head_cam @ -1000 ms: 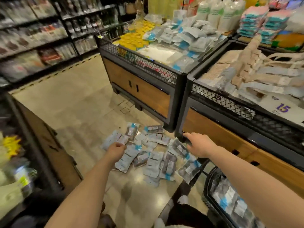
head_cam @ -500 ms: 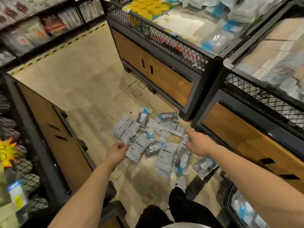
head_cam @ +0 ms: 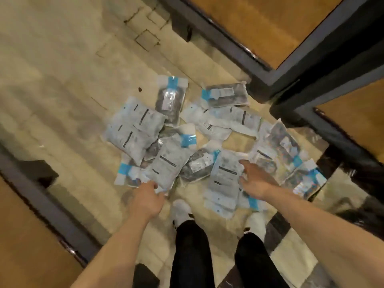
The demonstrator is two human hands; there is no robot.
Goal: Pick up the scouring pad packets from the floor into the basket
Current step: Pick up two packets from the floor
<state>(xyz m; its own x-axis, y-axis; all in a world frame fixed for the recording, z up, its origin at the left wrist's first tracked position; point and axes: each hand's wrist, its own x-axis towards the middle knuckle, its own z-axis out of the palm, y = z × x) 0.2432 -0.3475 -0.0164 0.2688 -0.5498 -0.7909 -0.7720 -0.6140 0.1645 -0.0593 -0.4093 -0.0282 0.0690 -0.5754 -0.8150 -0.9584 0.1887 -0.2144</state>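
Several scouring pad packets [head_cam: 207,134], clear plastic with blue tabs and grey or dark pads inside, lie in an overlapping heap on the beige floor. My left hand [head_cam: 147,197] reaches down at the heap's near left. Its fingertips touch the near edge of a grey packet [head_cam: 166,165] that lies flat. My right hand [head_cam: 254,180] hovers with fingers spread over the near right of the heap, beside a pale packet [head_cam: 225,175], and holds nothing. The basket is out of view.
Wooden display bins with dark frames box in the floor: one at far right [head_cam: 270,34], another at right [head_cam: 353,121], and one at left [head_cam: 31,215]. My two feet in white shoes [head_cam: 181,210] stand just before the heap. Dark shapes [head_cam: 340,169] lie at right.
The view has tipped down and closer to the floor, so the shelves and basket left the view. Both hands dropped lower onto the near edge of the packet heap.
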